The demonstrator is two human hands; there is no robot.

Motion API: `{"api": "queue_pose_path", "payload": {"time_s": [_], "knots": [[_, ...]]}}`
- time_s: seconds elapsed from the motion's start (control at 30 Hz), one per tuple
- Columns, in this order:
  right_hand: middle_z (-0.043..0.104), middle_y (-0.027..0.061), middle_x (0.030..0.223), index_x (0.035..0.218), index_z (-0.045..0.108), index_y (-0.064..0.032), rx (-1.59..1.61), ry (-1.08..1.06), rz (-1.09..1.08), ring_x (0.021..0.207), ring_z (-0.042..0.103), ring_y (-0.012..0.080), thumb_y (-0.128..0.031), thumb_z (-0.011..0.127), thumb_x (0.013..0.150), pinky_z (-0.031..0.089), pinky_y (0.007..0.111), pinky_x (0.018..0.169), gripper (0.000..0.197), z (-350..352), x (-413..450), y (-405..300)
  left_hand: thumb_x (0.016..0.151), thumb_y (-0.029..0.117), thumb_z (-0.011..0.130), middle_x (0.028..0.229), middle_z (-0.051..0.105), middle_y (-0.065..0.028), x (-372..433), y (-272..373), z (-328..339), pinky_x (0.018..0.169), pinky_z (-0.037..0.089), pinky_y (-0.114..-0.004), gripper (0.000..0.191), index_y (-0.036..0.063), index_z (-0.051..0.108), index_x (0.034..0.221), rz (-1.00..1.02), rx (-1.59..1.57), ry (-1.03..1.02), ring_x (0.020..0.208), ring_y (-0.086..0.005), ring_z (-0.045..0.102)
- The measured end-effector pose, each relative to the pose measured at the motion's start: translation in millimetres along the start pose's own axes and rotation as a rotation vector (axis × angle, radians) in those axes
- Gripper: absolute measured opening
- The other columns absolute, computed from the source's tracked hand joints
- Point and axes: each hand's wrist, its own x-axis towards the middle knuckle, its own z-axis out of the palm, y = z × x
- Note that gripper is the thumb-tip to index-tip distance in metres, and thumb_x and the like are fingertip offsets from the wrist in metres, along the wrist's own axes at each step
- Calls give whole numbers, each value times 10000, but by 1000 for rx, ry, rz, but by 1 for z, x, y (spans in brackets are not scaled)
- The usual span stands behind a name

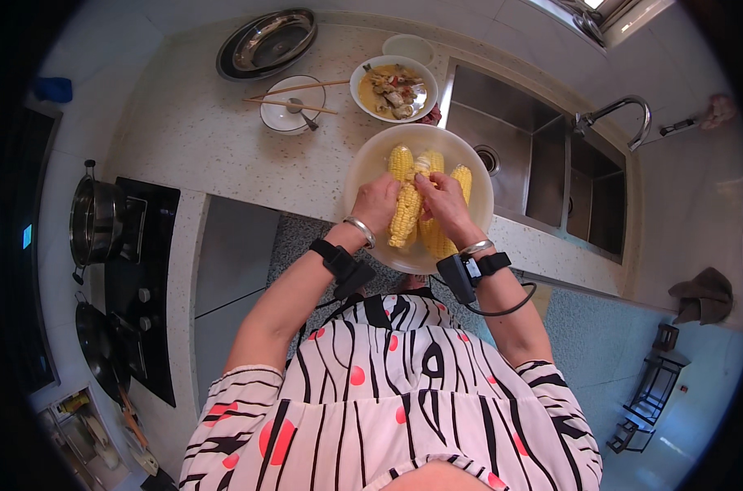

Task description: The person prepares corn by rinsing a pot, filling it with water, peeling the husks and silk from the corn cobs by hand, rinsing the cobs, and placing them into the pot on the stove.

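Note:
A large pale plastic basin (360,161) stands at the counter's front edge, by the sink, with several yellow corn cobs in it. Over the basin, my left hand (377,199) and my right hand (443,199) both hold one husked corn cob (405,215), their fingertips meeting near its upper end. One corn cob (400,161) lies beyond my left hand; another corn cob (462,178) leans at the right, just past my right hand. More cobs lie partly hidden beneath my hands.
Behind the basin is a bowl of cooked food in broth (393,92). Left of it, a white bowl (279,116) holds a spoon, with chopsticks across it. Metal dishes (273,43) stand farther back. A steel double sink (500,116) is at right; a pot (95,221) and wok (98,344) are at left.

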Motion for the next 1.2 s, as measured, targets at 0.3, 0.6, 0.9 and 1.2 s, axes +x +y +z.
{"api": "queue_pose_path", "payload": {"time_s": [0.3, 0.6, 0.9, 1.2], "knots": [[500, -4, 636, 928, 545, 8, -99, 69, 50, 507, 450, 56, -263, 559, 851, 390, 210, 435, 282, -16, -17, -2, 833, 141, 487, 728, 597, -169, 20, -26, -2, 634, 471, -407, 186, 1, 591, 767, -65, 310, 54, 704, -334, 593], [630, 159, 802, 1042, 524, 45, -207, 149, -122, 704, 620, 193, -266, 628, 779, 479, 292, 610, 421, -26, -22, 9, 819, 87, 464, 1073, 522, -156, 9, -1, 8, 841, 455, -357, 232, 33, 602, 998, -253, 720, -380, 1040, -296, 505], [620, 121, 828, 1033, 506, -4, -276, 271, -491, 705, 619, 199, -128, 601, 797, 470, 296, 611, 283, -16, -28, -5, 687, 178, 595, 1166, 484, -90, -10, 43, -15, 892, 311, -562, 293, 100, 625, 967, 47, 838, -137, 1184, -272, 362], [546, 21, 762, 991, 493, -19, 78, 140, -375, 580, 504, 58, -165, 537, 862, 435, 193, 458, 200, -19, -25, -1, 613, 187, 689, 882, 585, -183, -25, 48, 14, 740, 452, -406, 455, 28, 502, 996, -103, 179, -58, 868, -357, 568]]}}
